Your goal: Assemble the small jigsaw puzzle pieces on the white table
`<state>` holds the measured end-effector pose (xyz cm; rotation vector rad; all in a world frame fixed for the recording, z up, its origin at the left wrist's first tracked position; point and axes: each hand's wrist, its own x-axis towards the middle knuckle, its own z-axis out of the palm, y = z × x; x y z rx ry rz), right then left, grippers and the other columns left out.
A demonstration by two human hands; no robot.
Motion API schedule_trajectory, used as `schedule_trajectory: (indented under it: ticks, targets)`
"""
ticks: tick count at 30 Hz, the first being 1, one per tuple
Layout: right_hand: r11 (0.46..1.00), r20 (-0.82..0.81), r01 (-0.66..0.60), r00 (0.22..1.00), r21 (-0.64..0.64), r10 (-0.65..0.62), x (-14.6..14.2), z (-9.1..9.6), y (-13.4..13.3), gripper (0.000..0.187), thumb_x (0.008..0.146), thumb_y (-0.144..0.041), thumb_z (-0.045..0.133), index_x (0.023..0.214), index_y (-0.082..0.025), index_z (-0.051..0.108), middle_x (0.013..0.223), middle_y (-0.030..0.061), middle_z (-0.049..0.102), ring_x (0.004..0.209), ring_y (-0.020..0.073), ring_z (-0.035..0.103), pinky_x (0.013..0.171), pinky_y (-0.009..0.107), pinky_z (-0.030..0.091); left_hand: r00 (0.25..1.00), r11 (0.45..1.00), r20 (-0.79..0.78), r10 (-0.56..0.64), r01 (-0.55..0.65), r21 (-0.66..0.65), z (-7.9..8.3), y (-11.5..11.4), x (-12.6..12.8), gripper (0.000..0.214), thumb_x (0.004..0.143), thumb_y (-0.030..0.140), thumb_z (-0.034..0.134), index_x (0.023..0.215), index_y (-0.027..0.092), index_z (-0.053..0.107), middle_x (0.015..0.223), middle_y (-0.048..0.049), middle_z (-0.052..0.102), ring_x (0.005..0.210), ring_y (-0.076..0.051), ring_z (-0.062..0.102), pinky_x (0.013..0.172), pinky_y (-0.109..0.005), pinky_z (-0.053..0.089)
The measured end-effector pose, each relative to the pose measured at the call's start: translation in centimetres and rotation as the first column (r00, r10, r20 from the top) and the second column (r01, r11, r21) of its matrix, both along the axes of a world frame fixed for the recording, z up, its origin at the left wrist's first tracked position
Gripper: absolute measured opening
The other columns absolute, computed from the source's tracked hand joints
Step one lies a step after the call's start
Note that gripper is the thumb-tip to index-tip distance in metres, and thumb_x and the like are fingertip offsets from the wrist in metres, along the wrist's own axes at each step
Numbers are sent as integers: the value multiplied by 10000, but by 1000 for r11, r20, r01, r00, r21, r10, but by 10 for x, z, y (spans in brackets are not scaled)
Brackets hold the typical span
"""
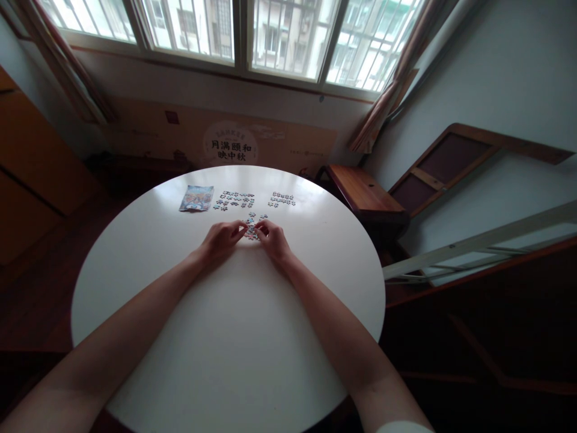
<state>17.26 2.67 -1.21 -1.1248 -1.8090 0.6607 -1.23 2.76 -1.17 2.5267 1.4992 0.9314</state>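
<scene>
Both hands meet at a small heap of jigsaw puzzle pieces on the white round table. My left hand reaches in from the left, its thumb and index finger pinched at the heap's edge on what looks like a jigsaw puzzle piece. From the right, my right hand pinches at the same heap; its fingertips partly cover the small piece there. Just beyond the fingers lie a few loose pieces. Farther back, pieces are spread in rows in a left group and a smaller right group.
A colourful picture sheet or packet lies at the table's back left. Beyond the right rim stands a wooden stool or bench, near a folded wooden chair against the wall. Barred windows and a printed banner are behind the table.
</scene>
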Motion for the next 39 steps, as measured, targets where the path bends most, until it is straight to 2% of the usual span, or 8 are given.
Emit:
schedule_trajectory:
  ticks: [20,28,31,34,36,39]
  targets:
    - [1000,11,5,1000,8,-6,0,-3,2,84,821,-222,546,823,-180,618,738,11,630,663,118,567,655,226,442,1000,1000,17,18,-17,-4,1,-1,0,270,881,367,484,936,191,681,618,-7,637,535,-113,553,543,-208,342]
    - [998,16,16,1000,59,-17,-1,-3,2,93,836,-218,538,830,-177,621,763,17,628,674,123,562,674,240,448,999,1000,39,11,-11,-23,5,-4,1,283,881,377,470,959,196,674,593,11,606,516,-101,527,535,-202,337]
    - [984,68,99,992,147,-110,2,2,1,96,843,-213,539,829,-185,629,831,38,632,749,147,557,770,285,446,999,999,49,8,-6,-38,6,-4,1,289,878,381,471,981,195,667,585,17,598,508,-97,516,528,-199,335]
    - [946,128,252,951,202,-281,13,7,3,101,842,-231,551,815,-194,642,855,59,629,818,185,543,831,341,422,999,999,49,6,-5,-34,6,-4,1,283,880,375,464,956,194,669,577,20,591,506,-95,514,535,-199,339]
    - [915,129,358,914,186,-384,24,8,7,120,844,-240,544,801,-184,640,864,77,631,813,191,542,816,346,424,999,1000,43,4,-3,-29,7,-4,1,278,881,368,463,930,192,672,571,20,586,504,-96,517,540,-202,339]
    - [895,164,431,881,113,-444,39,5,15,141,832,-265,554,753,-179,633,813,78,634,793,188,555,779,328,435,999,999,38,-2,3,-36,7,-5,1,271,879,356,466,917,189,676,566,17,584,505,-99,520,541,-206,339]
